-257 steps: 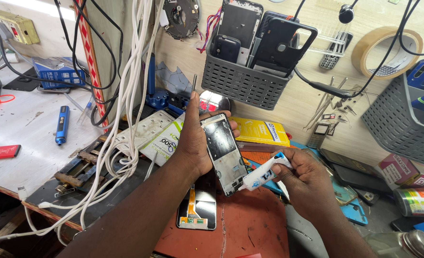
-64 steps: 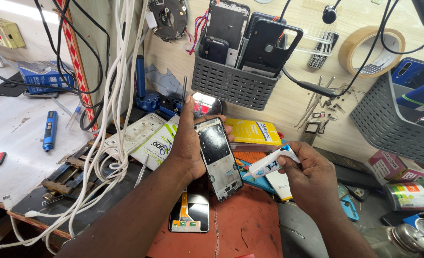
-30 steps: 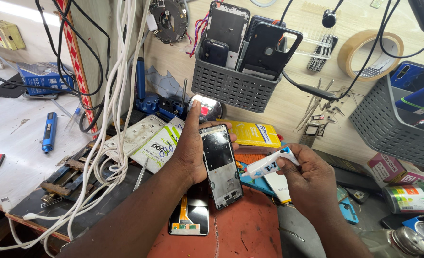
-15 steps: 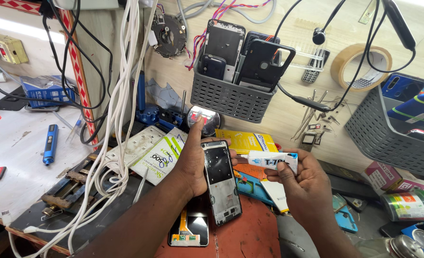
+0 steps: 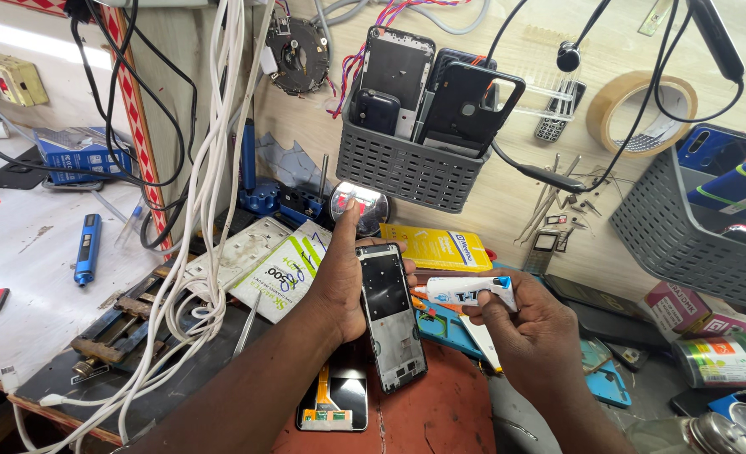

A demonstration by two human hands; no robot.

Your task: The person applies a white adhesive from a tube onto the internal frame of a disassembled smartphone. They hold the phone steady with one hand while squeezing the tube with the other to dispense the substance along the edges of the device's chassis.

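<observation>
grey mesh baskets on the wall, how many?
2. One grey basket hangs above the left hand, full of phones; the second basket hangs at the right edge, partly cropped. Others may be out of frame.

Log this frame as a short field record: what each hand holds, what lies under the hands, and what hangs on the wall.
Setting: cluttered repair bench against a wooden wall
Left hand: grip closed round an open phone frame, held upright over the red mat
Right hand: grip closed on a small white glue tube, nozzle pointing at the frame's right edge
Under the hands: loose phone screen with flex cable
Wall: grey basket of phones, tape roll, white cables
Left side: blue pen-shaped tool
</observation>
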